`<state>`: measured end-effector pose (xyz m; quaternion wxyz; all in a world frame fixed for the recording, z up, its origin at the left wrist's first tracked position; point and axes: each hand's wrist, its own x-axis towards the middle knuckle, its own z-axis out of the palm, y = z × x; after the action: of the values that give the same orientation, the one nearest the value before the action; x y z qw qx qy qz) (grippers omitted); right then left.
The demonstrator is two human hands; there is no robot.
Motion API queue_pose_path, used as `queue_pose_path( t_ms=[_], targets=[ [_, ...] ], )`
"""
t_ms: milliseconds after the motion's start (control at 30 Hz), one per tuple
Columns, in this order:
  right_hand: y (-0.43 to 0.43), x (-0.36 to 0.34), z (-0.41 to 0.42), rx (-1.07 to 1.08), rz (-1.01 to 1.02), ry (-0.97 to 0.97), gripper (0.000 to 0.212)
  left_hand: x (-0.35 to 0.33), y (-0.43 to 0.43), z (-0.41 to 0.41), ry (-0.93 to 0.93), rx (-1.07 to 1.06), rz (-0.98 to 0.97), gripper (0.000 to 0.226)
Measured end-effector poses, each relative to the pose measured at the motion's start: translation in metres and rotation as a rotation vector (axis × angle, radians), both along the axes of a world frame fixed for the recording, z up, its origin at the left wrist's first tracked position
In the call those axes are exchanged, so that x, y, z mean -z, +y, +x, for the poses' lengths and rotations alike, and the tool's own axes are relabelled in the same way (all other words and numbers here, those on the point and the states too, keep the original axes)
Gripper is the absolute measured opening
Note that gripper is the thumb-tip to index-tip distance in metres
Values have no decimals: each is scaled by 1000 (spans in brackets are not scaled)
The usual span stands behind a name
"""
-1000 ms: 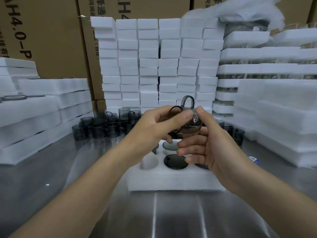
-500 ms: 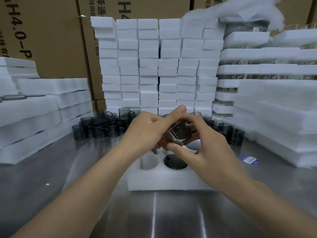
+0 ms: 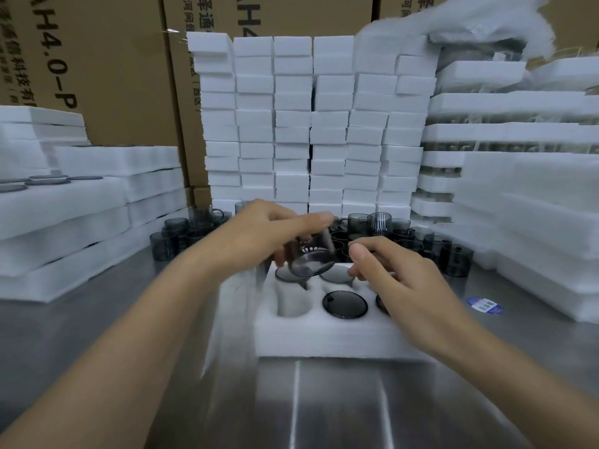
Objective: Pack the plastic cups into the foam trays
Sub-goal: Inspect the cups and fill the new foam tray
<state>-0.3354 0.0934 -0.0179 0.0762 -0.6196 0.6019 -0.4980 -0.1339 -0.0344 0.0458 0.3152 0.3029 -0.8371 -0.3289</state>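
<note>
cup (image 3: 312,259) in left hand (image 3: 259,236) grip, over foam tray (image 3: 327,335).

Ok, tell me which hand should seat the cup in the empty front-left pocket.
Left. The left hand already holds the cup just above the empty pocket; the right hand holds nothing.

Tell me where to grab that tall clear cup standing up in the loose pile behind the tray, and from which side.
Take the tall cup by its upper wall near the rim, coming down from above. It stands upright and rises over the dark cups crowded round it, so only its top looks free; a side approach at the base would likely knock its neighbours.
</note>
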Motion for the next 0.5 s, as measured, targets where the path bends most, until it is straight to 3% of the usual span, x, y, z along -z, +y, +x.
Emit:
queue_pose_path(
  t_ms=[100,300,500],
  targets=[
    [-1,1,-2,17,15,-5,54,3,-16,10,-1,-11,161,68],
    [0,1,-2,16,23,21,51,21,-29,10,-139,-31,244,64],
    [-4,3,-6,36,40,69,63,18,-34,11,-185,-2,134,82]
  ],
)
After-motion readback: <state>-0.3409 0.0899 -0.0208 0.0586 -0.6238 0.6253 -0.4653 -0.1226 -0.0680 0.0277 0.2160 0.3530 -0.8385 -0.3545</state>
